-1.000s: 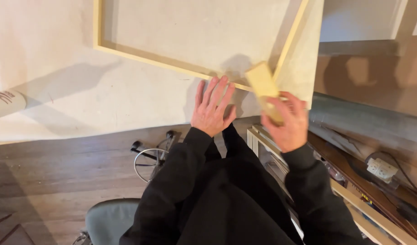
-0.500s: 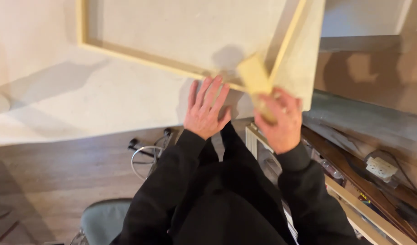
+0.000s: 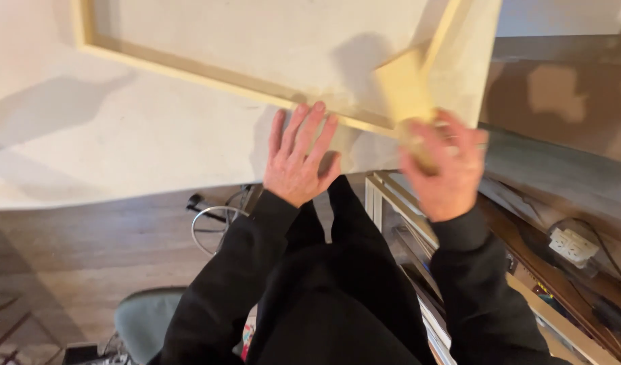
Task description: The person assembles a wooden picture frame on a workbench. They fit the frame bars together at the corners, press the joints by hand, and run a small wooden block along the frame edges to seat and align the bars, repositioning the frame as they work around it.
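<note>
My left hand (image 3: 298,157) lies flat with spread fingers on the pale cloth-covered table (image 3: 121,142), its fingertips against the near rail of a light wooden frame (image 3: 209,71). My right hand (image 3: 442,165) grips a pale yellow wooden block (image 3: 404,91) and holds it over the frame's near right corner. The right hand and block are blurred by motion. Both arms wear black sleeves.
A teal chair seat (image 3: 145,324) and a metal ring with cables (image 3: 219,226) sit on the wood floor below the table. A white shelf frame (image 3: 392,203) and a white power outlet box (image 3: 573,245) with cords lie at the right.
The view has shifted so the frame and hands sit further left and lower. My right hand has pushed the block forward onto the frame's corner; my left hand stays flat.
</note>
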